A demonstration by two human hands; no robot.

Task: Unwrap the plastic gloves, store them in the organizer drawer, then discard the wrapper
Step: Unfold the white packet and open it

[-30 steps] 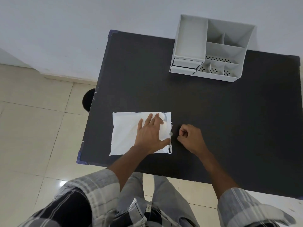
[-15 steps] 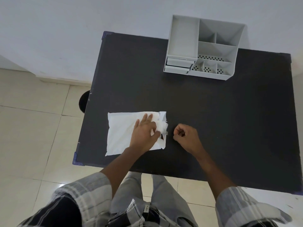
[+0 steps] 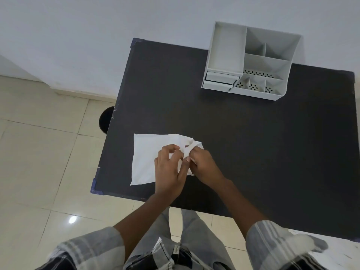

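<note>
A white plastic packet of gloves (image 3: 148, 158) lies on the near left part of the black table (image 3: 253, 145). Its right end is crumpled and lifted. My left hand (image 3: 169, 172) pinches that end from the left, and my right hand (image 3: 202, 164) pinches it from the right; the fingertips of both meet on the wrapper. The gloves themselves are hidden inside. A grey desk organizer (image 3: 251, 61) stands at the table's far side, with two shut drawers (image 3: 220, 82) at its lower left.
A dark round bin (image 3: 106, 119) sits on the tiled floor just off the table's left edge. The organizer has several open compartments, some with perforated bottoms. A white wall runs behind the table.
My right hand has moved left from the bare table onto the packet's right end. My left hand went from lying flat on the packet to pinching it, and that end has bunched up.
</note>
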